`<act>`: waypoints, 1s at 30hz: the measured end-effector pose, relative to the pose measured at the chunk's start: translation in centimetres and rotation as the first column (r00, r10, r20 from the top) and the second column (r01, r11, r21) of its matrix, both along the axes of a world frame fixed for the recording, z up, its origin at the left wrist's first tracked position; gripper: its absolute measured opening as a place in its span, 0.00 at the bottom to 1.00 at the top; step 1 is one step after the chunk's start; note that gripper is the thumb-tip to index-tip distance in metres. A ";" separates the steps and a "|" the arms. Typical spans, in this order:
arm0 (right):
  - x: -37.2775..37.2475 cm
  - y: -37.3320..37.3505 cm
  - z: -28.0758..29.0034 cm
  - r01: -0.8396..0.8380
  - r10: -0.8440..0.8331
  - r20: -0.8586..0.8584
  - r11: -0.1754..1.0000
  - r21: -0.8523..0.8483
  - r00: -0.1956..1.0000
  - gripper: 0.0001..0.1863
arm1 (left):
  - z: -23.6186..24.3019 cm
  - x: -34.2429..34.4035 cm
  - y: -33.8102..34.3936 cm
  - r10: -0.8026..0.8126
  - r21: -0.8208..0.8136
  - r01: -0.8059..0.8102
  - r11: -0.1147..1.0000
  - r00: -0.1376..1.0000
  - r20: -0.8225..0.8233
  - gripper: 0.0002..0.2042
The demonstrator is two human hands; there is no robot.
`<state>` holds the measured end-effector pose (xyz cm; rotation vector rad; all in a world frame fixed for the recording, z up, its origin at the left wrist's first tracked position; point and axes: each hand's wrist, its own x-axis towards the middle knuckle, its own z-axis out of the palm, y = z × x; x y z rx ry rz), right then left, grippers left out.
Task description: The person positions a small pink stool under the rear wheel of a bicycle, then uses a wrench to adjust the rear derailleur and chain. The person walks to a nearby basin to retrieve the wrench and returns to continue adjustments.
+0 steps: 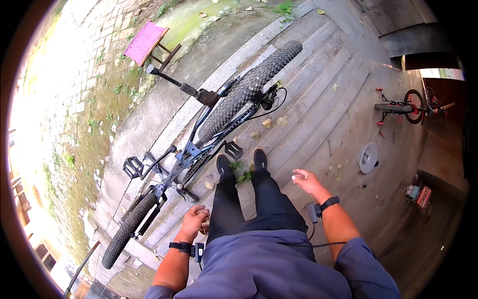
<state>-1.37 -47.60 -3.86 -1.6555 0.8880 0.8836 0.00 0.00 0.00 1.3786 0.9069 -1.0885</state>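
Currently standing beside an upside-down bike, both hands free of it.

We see the left hand point(195, 218) low at the thigh, fingers curled shut around a small brownish object point(204, 229) we can't identify. Right hand point(307, 181) is raised forward, fingers loosely bent together, holding nothing. The black bicycle point(199, 144) lies inverted left of our feet, just beside the stone step edge. Open concrete to the right; white dish point(368, 157) and small red bike point(406, 107) well apart, far right.

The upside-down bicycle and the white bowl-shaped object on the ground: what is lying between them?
In the head view, between the upside-down bicycle and the white bowl-shaped object lie bare concrete steps with a few dry leaves and the person's black shoes.
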 end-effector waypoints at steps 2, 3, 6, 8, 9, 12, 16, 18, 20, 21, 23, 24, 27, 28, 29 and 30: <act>-0.1 -0.8 -0.2 0.041 -0.041 0.031 0.999 -0.011 0.999 0.25 | -0.8 1.5 -0.7 -0.065 -0.017 0.066 0.998 0.998 0.024 0.21; -2.3 -3.0 1.4 0.070 -0.070 -0.019 0.997 0.028 0.997 0.25 | 2.1 -0.7 -2.9 -0.066 0.006 0.066 0.998 0.997 -0.026 0.21; -1.6 -6.8 1.9 0.155 -0.154 -0.015 0.986 0.058 0.988 0.25 | 2.2 0.8 -6.5 -0.103 0.017 0.103 0.995 0.994 0.017 0.20; -1.2 -10.8 2.3 0.182 -0.181 -0.012 0.982 0.054 0.983 0.25 | 1.2 1.4 -9.7 -0.129 0.023 0.128 0.991 0.991 0.042 0.19; -1.1 -12.2 2.3 0.194 -0.194 -0.016 0.979 0.068 0.981 0.25 | 1.5 1.8 -11.1 -0.142 0.044 0.140 0.989 0.989 0.050 0.19; -1.2 -17.8 3.3 0.231 -0.231 -0.003 0.971 0.063 0.973 0.25 | 2.5 2.8 -16.4 -0.168 0.079 0.163 0.983 0.983 0.074 0.18; -2.5 -27.6 4.4 0.328 -0.328 0.024 0.945 0.004 0.945 0.24 | 3.6 5.3 -24.2 -0.147 0.085 0.136 0.987 0.980 0.134 0.17; -2.0 -32.2 4.5 0.320 -0.319 0.026 0.948 -0.007 0.947 0.26 | 4.2 7.3 -27.8 -0.150 0.103 0.133 0.986 0.972 0.183 0.16; 0.0 -35.2 4.0 0.280 -0.277 0.111 0.960 -0.014 0.954 0.27 | 4.9 9.8 -31.1 -0.224 0.158 0.188 0.969 0.941 0.252 0.16; 1.6 -36.3 3.5 0.248 -0.240 0.196 0.969 -0.019 0.951 0.28 | 5.3 11.3 -32.8 -0.199 0.154 0.161 0.975 0.938 0.285 0.15; 6.5 -37.1 3.9 0.150 -0.134 0.340 0.988 -0.022 0.931 0.29 | 5.5 13.7 -35.4 -0.091 0.120 0.050 0.991 0.927 0.364 0.14; 10.5 -35.9 5.4 0.080 -0.066 0.401 0.997 -0.018 0.914 0.30 | 5.5 14.9 -36.4 -0.035 0.110 -0.009 0.994 0.921 0.387 0.14; 21.6 -32.0 8.0 -0.186 0.275 0.577 0.960 -0.210 0.769 0.34 | 5.2 18.2 -39.3 0.129 0.058 -0.173 0.983 0.885 0.447 0.14; 25.3 -30.6 9.0 -0.281 0.447 0.600 0.892 -0.354 0.664 0.36 | 4.7 19.2 -40.1 0.177 0.038 -0.218 0.975 0.873 0.455 0.15; 28.9 -28.5 11.1 -0.340 0.469 0.659 0.882 -0.326 0.588 0.37 | 4.3 19.8 -40.8 0.228 0.022 -0.268 0.963 0.858 0.460 0.15; 31.9 -26.2 13.1 -0.399 0.482 0.709 0.867 -0.299 0.515 0.39 | 3.9 20.3 -41.4 0.291 -0.002 -0.324 0.946 0.849 0.440 0.15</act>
